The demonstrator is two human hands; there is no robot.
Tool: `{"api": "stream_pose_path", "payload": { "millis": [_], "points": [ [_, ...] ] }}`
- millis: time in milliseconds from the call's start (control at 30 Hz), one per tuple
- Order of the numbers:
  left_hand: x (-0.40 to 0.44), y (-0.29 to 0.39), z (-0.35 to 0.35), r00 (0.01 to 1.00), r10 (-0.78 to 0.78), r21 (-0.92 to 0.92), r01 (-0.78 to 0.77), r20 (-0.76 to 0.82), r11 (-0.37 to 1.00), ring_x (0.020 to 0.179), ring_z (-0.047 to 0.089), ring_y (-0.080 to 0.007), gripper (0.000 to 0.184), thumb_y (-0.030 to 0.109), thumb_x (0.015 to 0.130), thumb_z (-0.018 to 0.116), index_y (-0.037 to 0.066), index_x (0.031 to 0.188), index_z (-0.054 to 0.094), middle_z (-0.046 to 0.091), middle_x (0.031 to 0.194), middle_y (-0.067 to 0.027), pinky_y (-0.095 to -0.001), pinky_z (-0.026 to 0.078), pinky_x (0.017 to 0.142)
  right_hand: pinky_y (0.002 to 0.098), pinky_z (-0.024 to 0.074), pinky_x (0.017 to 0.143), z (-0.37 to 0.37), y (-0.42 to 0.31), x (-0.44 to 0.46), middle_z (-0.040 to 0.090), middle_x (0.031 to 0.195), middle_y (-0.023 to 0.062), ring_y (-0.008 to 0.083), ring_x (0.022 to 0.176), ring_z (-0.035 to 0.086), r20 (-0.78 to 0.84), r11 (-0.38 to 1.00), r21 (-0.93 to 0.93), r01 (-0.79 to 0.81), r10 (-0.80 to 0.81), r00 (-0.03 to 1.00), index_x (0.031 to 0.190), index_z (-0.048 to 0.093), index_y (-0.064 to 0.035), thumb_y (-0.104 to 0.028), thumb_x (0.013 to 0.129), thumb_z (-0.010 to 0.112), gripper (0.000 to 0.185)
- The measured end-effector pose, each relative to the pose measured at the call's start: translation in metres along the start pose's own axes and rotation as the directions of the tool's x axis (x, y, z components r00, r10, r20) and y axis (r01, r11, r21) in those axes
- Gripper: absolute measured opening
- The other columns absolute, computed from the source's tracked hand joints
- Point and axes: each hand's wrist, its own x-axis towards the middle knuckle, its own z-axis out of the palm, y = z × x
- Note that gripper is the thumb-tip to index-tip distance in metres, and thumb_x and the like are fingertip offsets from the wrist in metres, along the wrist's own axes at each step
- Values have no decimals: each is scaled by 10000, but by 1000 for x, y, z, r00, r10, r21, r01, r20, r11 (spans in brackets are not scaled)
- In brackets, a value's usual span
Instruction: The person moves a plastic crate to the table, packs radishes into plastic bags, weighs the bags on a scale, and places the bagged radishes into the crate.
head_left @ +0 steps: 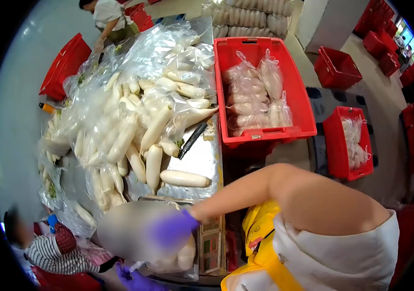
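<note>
My right hand (174,229), in a purple glove, is over a scale (211,250) near the table's front edge. A large blur covers its fingers, so what it holds, if anything, is hidden. Beneath and beside it, clear plastic with white radishes (185,254) rests on the scale's tray. At the bottom edge is my left hand (136,280), also gloved in purple and partly cut off; its visible fingers look apart, left of the bagged radishes. One loose white radish (185,178) lies above my right hand, close to a black-handled tool (193,140).
Radishes and plastic bags (119,116) are heaped across the metal table (209,167). A red crate (265,137) of bagged radishes stands behind it on the right. More red crates (338,68) are on the floor. One person (112,19) is at the far end, another (54,250) at lower left.
</note>
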Motion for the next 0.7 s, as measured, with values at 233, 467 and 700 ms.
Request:
{"api": "stream_pose_path", "payload": {
  "millis": [233,467,700],
  "points": [
    [3,306,79,555,822,81,-832,132,549,1049,600,-319,354,14,805,685,-27,1152,625,647,1132,-176,-414,466,949,363,452,851,-99,-109,-47,627,938,111,237,962,564,-355,962,-150,227,-267,896,878,650,-66,-336,754,741,311],
    [0,433,160,453,771,-239,-770,447,591,1171,546,-317,571,104,761,722,-72,1267,525,569,1275,-202,-435,405,1039,390,441,910,-205,-135,-103,580,1120,119,307,999,568,-188,975,-209,81,-121,975,1193,545,-36,-311,848,699,467],
    [-62,389,222,537,274,-311,-23,798,950,1266,483,-274,661,57,717,751,-33,1326,512,534,1354,-162,-401,332,1098,370,461,781,-334,-152,-228,600,942,129,267,843,583,-650,866,-87,-492,325,687,1148,574,-27,-328,925,567,374]
  ]
}}
